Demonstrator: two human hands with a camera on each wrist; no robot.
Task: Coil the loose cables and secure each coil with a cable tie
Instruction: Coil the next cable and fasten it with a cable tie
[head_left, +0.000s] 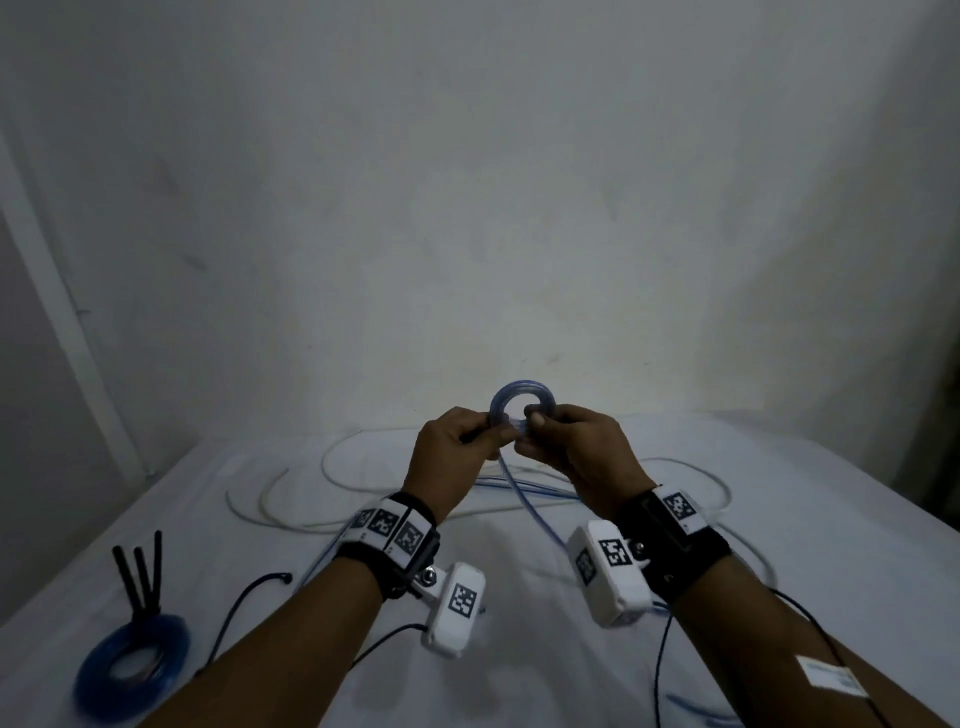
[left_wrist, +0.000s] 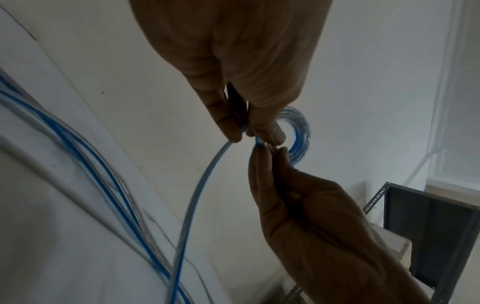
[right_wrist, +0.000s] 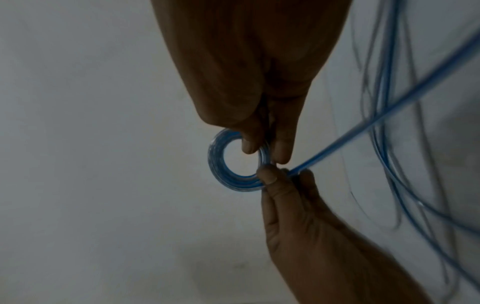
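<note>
While both hands pinch it w/ fingertips, small blue coil (head_left: 522, 402) sits betw. left hand (head_left: 453, 451) & right hand (head_left: 577, 446), above desk (head_left: 727, 467).

White sheet-covered table (head_left: 779, 519) fills lower half of head view. Plain white wall (head_left: 467, 182) behind it, scuffed. Pale vertical trim (head_left: 62, 322) runs diagonally at far left of frame. Grey perforated metal shelf frame (left_wrist: 428, 226) at lower right of left wrist view, white window or door frame (left_wrist: 446, 102) above it at right edge.
</note>
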